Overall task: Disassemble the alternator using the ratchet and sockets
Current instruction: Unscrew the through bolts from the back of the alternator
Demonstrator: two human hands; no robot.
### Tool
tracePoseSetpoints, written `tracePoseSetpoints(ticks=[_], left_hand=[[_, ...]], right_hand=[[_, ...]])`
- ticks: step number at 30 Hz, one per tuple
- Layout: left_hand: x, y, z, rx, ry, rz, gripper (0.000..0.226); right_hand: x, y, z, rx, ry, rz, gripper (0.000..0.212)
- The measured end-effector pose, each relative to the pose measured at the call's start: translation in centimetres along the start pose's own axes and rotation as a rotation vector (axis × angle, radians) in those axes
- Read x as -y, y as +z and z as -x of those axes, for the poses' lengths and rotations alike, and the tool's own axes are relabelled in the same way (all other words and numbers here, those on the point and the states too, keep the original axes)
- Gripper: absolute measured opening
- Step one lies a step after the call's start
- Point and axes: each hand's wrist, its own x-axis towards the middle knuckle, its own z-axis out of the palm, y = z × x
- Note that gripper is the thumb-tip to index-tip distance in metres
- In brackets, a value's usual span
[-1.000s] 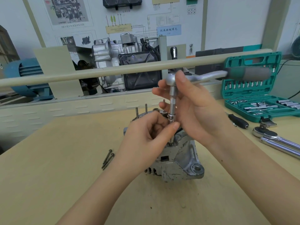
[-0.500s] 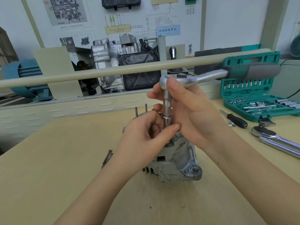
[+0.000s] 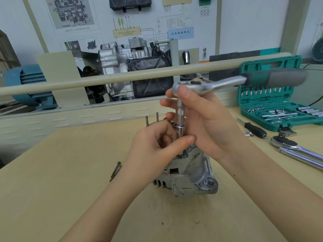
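Note:
The silver alternator point(image 3: 190, 173) stands on the wooden table, studs poking up at its far side. A ratchet point(image 3: 206, 86) with a green and grey handle sits above it, its extension and socket point(image 3: 180, 130) pointing straight down into the alternator's top. My right hand point(image 3: 206, 119) grips the ratchet head and extension, thumb on the head. My left hand point(image 3: 157, 145) pinches the socket's lower end just above the housing. The bolt under the socket is hidden by my fingers.
Two loose long bolts point(image 3: 115, 171) lie left of the alternator. At the right are an open green socket case point(image 3: 279, 105), a black-handled screwdriver point(image 3: 253, 128) and a second ratchet point(image 3: 297, 151). A beige rail point(image 3: 104, 79) and an engine display stand behind the table.
The ratchet with its extension and socket has shifted slightly left and down over the alternator, both hands keeping their hold; the handle looks blurred now.

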Motion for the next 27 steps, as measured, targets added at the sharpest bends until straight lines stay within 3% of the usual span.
tracePoseSetpoints(ticks=[4,7,15,19,22,27], left_hand=[[0.08,-0.34,-0.16,0.056,-0.014,0.025,0.043],[-0.05,-0.57,-0.13,0.125,0.000,0.010,0.051],[0.01,0.14,0.18,-0.016,0.009,-0.053,0.033],[0.11,-0.16,-0.01,0.024,-0.017,-0.004,0.035],[0.08,-0.42,0.03,0.105,-0.008,0.006,0.040],[-0.12,-0.33,0.06,0.131,-0.034,-0.038,0.028]], right_hand=[[0.02,-0.06,0.05,0.051,0.032,-0.007,0.014],[0.04,-0.22,-0.06,0.097,0.070,-0.001,0.026],[0.18,-0.20,-0.13,0.009,0.030,-0.027,0.023],[0.23,-0.22,-0.11,0.058,0.051,-0.032,0.016],[0.11,-0.28,-0.22,0.117,0.080,-0.051,0.025],[0.25,-0.59,-0.32,0.102,0.092,-0.032,0.029]])
